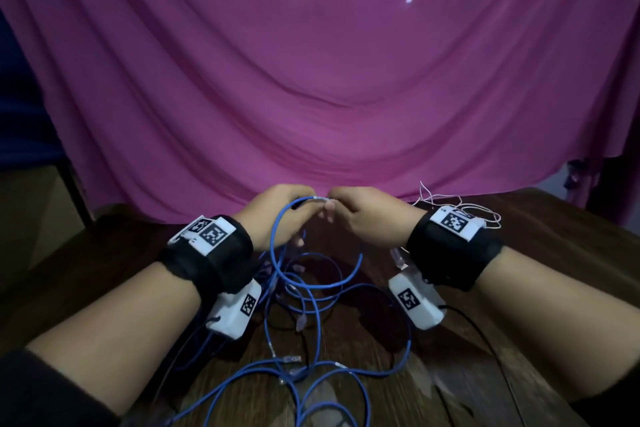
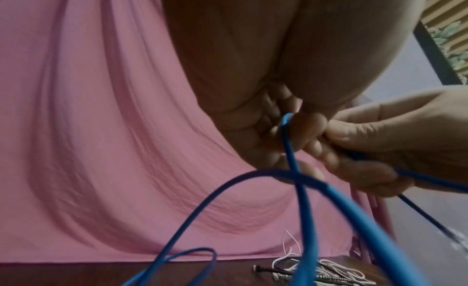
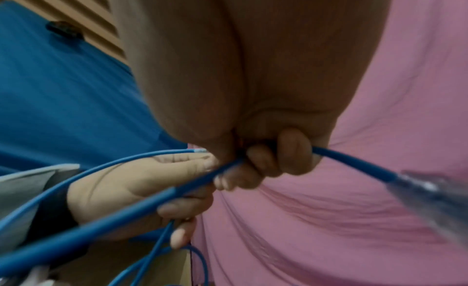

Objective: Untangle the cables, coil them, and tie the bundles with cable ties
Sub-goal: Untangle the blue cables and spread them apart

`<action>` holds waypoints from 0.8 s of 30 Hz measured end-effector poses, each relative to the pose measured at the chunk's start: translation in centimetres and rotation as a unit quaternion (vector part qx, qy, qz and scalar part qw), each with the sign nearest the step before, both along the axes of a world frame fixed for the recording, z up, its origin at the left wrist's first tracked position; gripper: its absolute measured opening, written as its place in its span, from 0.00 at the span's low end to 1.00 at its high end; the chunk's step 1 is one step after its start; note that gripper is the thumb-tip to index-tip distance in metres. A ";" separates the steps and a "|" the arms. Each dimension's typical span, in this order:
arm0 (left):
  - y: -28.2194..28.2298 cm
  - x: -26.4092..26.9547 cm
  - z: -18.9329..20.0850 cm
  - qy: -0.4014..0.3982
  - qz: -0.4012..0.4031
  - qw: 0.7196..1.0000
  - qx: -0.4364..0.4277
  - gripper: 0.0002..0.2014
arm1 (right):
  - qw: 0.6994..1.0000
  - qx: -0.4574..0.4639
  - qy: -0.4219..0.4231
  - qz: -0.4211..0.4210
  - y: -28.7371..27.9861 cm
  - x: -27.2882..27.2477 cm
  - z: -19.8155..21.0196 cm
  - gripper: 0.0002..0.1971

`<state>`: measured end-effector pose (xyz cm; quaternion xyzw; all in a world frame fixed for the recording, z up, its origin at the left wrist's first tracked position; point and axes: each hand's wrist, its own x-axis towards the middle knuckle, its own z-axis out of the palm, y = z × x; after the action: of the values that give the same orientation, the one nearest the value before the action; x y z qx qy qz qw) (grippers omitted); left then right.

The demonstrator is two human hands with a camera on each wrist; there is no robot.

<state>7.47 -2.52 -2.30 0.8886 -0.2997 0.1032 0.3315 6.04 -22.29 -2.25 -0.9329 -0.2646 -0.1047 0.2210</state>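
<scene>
Untangling step: left hand [image 1: 277, 215] and right hand [image 1: 363, 218] both pinch blue cable [image 1: 294, 208] raised above worktop [image 1: 519, 270] tangle. Next: likely draw strand free, then coil.

Landmark: blue cable tangle [image 1: 311, 315] on the table [image 1: 554, 253]. Its loops spread across the table's middle and near edge, blocking low passage there. Above the tangle, both hands [image 1: 277, 215] meet on one raised loop, closing the gap between them. Right of the tangle, a small heap of white ties [image 1: 446, 201] lies by the far edge; bare table lies nearer. Behind the tangle, the pink cloth [image 1: 311, 80] bars reach. Left of it, bare wood shows.
</scene>
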 end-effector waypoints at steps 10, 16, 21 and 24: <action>4.9 -0.4 -8.2 0.068 0.049 0.993 0.086 0.12 | 0.902 0.228 -0.202 -0.306 -9.6 3.4 9.6 0.17; 6.3 0.5 -5.9 -0.018 0.063 0.997 0.034 0.14 | 0.861 0.183 -0.272 -0.390 -12.4 3.5 8.9 0.15; 2.4 -0.1 -1.8 -0.099 0.056 0.990 0.086 0.15 | 0.890 0.026 -0.349 -0.292 -6.5 1.1 5.4 0.14; -0.4 -1.0 0.0 -0.135 0.051 0.983 0.111 0.14 | 0.942 -0.062 -0.296 -0.145 -2.1 -0.8 2.6 0.12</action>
<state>6.51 -2.91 -2.33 0.9119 -0.3053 0.2054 0.1819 5.22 -24.38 0.31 -0.8997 -0.1855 -0.3910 0.0570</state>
